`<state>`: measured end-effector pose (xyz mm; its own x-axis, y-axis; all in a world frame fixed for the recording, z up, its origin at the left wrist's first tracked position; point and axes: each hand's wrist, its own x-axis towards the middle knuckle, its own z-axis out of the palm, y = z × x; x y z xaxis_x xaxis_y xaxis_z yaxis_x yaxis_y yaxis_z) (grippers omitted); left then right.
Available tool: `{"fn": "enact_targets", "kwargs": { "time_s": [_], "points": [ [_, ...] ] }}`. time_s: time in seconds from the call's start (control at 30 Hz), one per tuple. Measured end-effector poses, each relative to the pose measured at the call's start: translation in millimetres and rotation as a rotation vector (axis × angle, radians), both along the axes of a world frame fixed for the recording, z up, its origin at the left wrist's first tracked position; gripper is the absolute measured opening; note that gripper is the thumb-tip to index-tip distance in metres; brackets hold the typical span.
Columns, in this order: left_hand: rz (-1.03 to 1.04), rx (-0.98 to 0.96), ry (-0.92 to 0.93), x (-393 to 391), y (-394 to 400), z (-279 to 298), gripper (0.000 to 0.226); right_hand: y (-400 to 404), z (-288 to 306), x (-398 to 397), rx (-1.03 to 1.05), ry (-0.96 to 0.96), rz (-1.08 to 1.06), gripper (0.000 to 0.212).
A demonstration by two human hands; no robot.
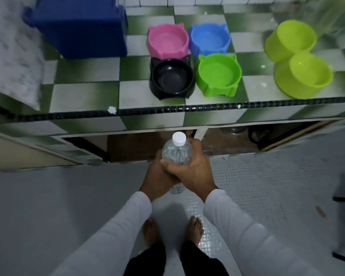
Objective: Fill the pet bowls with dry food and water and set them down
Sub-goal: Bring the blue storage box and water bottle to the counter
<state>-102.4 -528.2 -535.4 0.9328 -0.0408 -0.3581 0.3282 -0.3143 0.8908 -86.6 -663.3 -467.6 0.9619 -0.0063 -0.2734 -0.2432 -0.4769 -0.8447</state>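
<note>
Both hands (179,172) grip one capped water bottle (176,151) upright.

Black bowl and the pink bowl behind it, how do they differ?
The black bowl is dark and glossy; the pink bowl is pale and matte. The black one sits nearer the counter edge, the pink one farther back. The pink rim's cat ears show clearly; the black's are hidden. Both look empty and upright.

Both arms reach forward, white sleeves down to the wrists. Left hand (157,177) wraps the lower body of the water bottle (176,154); right hand (191,166) curls round its upper part, thumb across the front. Bare feet below.
</note>
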Motion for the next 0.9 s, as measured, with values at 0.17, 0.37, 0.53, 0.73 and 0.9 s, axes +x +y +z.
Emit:
{"fn": "enact_targets", "kwargs": {
  "time_s": [0.17,0.37,0.53,0.73,0.9],
  "points": [
    [0.02,-0.069,-0.047,3,-4,74,0.084,-4,79,-1,-0.041,-0.094,-0.018,0.08],
    [-0.038,0.043,-0.141,20,-9,153,0.072,-9,160,10,-0.047,-0.212,-0.07,0.075],
    [-0.063,-0.014,-0.221,45,-18,206,0.071,-18,215,25,-0.062,-0.289,-0.104,0.075],
    [-0.096,0.022,-0.322,71,-35,258,0.074,-33,269,37,-0.082,-0.378,-0.138,0.069],
    [-0.152,-0.006,-0.397,84,-57,294,0.068,-52,300,45,-0.072,-0.407,-0.166,0.074]
  ]
}}
